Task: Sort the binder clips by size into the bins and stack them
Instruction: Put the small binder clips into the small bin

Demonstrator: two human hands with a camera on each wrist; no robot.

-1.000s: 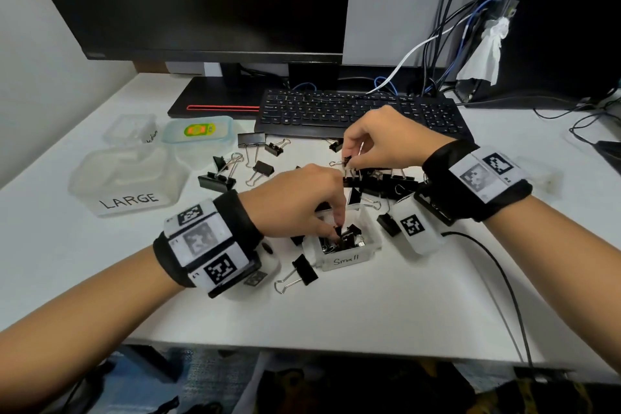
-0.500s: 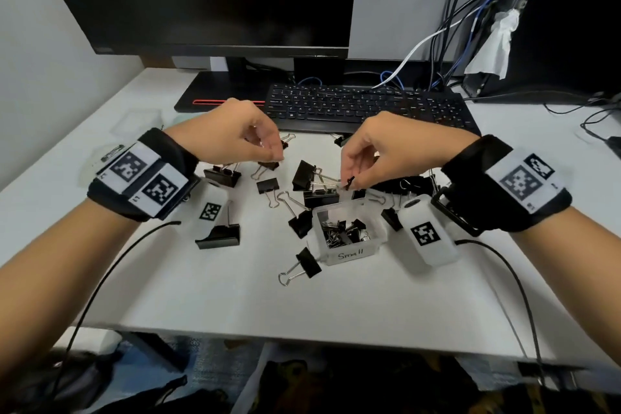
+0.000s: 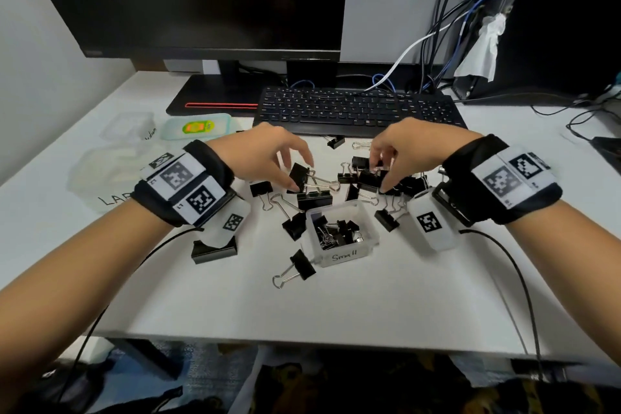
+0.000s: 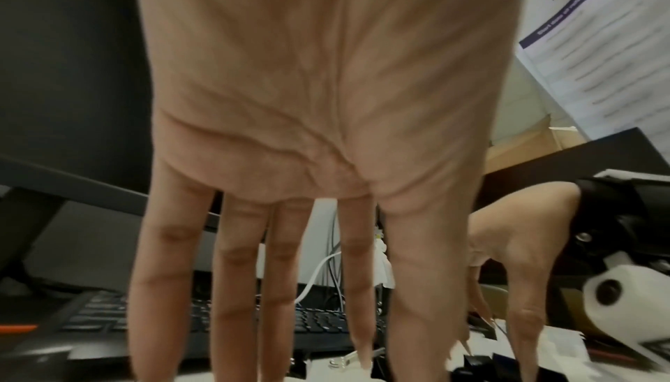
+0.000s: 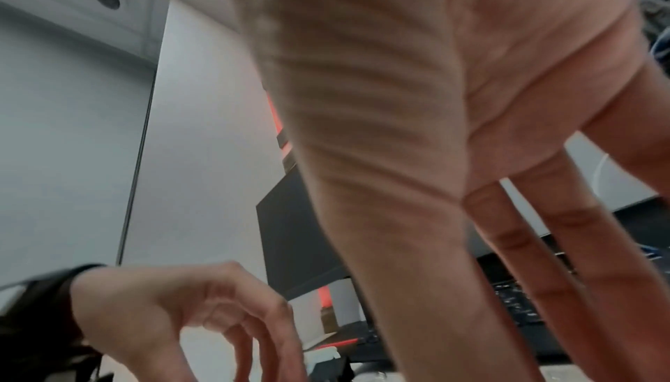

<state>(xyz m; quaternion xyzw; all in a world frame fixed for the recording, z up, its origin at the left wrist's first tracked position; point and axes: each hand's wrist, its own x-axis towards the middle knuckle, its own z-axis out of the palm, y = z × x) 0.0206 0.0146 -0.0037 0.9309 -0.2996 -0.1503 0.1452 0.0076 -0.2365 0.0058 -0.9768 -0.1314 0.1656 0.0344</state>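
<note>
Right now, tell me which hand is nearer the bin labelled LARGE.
Left. The left hand reaches into the clip pile just right of the LARGE bin, its wrist beside the bin; the right hand is farther right, beyond the pile.

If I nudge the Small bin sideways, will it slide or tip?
Small bin probably slides: it looks low, flat-bottomed, on the smooth white desk. Likely light, translucent plastic holding a few clips. These may rattle and shift.

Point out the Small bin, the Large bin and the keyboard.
Small bin (image 3: 346, 257): head view, front wall at its handwritten label.
Large bin (image 3: 100, 191): head view, front wall above the lettering.
Keyboard (image 3: 353, 109): head view, middle of the keys.
</note>
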